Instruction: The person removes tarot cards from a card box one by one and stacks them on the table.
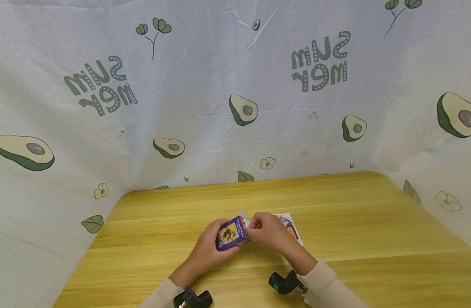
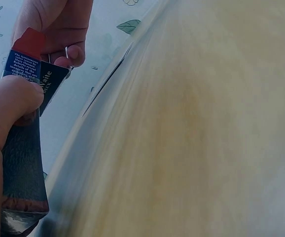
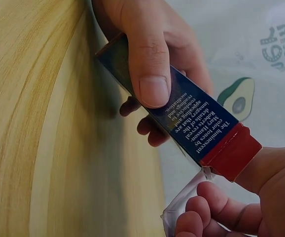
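This is a screened-off booth, with pale avocado-print cloth (image 1: 204, 72) hanging around three sides of a wood-grain surface (image 1: 354, 231).

Lower center of the head view, the right hand (image 1: 267, 231) partly hides what may be a printed card (image 1: 291, 226); in the right-wrist view, the left hand (image 3: 155, 42) covers part of the box (image 3: 201, 116).

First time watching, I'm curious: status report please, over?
Left grip holds purple box. Right grip at its open end. Printed sheet partly hidden behind right grip, seemingly not blocking.
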Demonstrator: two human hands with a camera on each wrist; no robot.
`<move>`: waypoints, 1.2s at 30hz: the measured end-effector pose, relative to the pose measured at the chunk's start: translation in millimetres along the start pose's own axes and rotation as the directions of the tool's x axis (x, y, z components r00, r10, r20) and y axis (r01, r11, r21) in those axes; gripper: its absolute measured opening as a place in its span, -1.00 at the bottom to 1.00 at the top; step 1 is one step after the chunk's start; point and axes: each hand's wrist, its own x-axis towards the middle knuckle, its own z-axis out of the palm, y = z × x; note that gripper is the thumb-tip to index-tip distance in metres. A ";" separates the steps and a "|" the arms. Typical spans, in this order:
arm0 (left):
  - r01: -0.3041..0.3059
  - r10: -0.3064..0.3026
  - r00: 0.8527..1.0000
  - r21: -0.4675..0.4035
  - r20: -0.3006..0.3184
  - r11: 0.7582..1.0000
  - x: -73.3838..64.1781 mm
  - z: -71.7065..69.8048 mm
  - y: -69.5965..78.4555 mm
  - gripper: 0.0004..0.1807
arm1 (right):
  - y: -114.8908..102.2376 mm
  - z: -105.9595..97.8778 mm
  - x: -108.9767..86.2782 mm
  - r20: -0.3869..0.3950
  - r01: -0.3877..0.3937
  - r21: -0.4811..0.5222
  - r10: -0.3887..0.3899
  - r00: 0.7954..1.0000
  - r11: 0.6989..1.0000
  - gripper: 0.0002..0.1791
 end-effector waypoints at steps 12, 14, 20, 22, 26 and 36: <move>0.002 -0.002 1.000 0.006 0.005 1.000 0.6 0.6 -0.9 -0.24 | 0.4 -2.5 0.6 0.005 -0.011 0.021 0.011 1.000 1.000 -0.80; 0.002 -0.002 1.000 0.005 0.006 1.000 0.8 0.7 -1.0 -0.24 | 0.5 -3.2 0.8 0.005 -0.019 0.026 0.019 1.000 0.999 -0.79; 0.009 -0.009 1.000 0.011 0.007 1.000 0.4 0.6 -0.9 -0.23 | 0.2 -4.9 1.3 0.005 -0.035 0.029 0.035 0.999 0.999 -0.79; 0.012 -0.012 1.000 0.011 0.008 1.000 0.2 0.4 -0.7 -0.23 | -0.1 -5.6 1.0 0.005 -0.036 0.024 0.036 0.999 0.999 -0.79; 0.013 -0.013 1.000 0.013 0.011 1.000 0.1 0.2 -0.3 -0.23 | -0.4 -7.3 1.2 0.006 -0.045 0.005 0.045 0.999 0.999 -0.80; 0.010 -0.010 1.000 0.018 0.006 1.000 0.1 -0.1 1.5 -0.23 | -1.4 -10.7 2.3 0.006 -0.060 0.021 0.060 0.998 0.998 -0.85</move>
